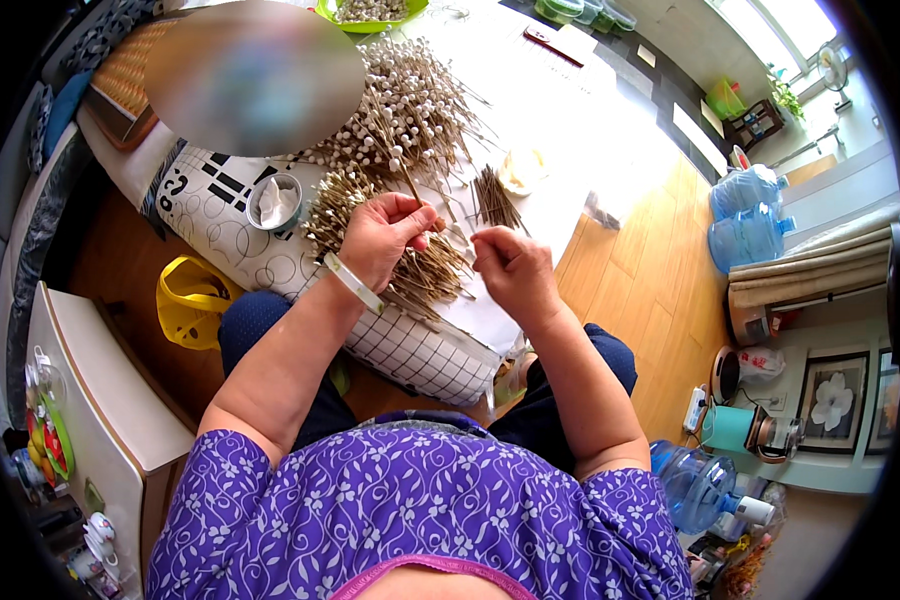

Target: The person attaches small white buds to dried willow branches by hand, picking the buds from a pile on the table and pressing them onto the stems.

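My left hand pinches a thin brown stem with a small whitish bud at its upper end. My right hand is curled close by on the right, thumb and fingers pressed together; whatever is between them is too small to make out. Under and beside my left hand lies a bundle of budded stems. Beyond it spreads a larger heap of stems with round white buds. A bunch of bare brown sticks lies just past my right hand.
The table cover is white with black patterns. On it are a small tub with white material, a cream-coloured piece and a green tray. A yellow bag is at the left; blue water bottles stand right.
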`<state>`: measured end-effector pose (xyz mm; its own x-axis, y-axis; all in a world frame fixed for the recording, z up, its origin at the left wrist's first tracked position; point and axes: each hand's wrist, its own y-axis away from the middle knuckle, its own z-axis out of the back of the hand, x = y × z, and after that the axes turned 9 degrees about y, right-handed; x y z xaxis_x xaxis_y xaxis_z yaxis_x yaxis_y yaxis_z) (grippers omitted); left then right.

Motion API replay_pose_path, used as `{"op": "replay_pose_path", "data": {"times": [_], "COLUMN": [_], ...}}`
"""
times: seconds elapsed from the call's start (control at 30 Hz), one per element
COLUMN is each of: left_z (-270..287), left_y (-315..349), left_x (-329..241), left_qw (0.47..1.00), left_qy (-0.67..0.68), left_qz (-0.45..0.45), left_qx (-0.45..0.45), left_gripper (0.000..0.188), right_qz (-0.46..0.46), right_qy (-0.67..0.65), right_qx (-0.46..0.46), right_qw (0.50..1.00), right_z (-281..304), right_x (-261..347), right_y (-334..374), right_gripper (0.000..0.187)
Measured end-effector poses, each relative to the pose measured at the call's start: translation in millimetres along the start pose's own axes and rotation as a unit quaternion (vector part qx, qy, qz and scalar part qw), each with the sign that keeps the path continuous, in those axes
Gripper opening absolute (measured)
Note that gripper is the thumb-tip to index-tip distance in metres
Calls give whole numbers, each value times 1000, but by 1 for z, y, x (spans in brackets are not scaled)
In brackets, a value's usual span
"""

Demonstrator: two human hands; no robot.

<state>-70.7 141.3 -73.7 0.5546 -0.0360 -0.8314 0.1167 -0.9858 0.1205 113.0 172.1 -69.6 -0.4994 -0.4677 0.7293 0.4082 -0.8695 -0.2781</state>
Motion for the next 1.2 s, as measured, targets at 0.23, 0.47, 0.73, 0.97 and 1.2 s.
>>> {"op": "replay_pose_path", "data": {"times": [0.23, 0.47, 0.73, 0.97, 1.2], "left_z": [1, -2, -1, -8, -37], "left_y": [7, 12, 12, 27, 67], "left_x": [-2, -6, -4, 3, -2], "left_qw": [998, 998, 991, 984, 926], "left_qy": [-45, -49, -114, -143, -337], "left_qz": [-35, -3, 9, -44, -128], "left_qx": [25, 33, 65, 101, 110], "left_gripper": [8, 10, 7, 7, 4], "right_qz": [-122, -142, -121, -36, -50], "right_qy": [-43, 247, 350, -131, -198], "right_qx": [-167, -34, -22, -48, 72], "right_qw": [977, 958, 929, 990, 976], "right_z": [58, 67, 65, 51, 9], "right_x": [-58, -111, -111, -9, 22], "right_y": [-55, -112, -122, -38, 11], "right_gripper": [8, 16, 20, 16, 13]}}
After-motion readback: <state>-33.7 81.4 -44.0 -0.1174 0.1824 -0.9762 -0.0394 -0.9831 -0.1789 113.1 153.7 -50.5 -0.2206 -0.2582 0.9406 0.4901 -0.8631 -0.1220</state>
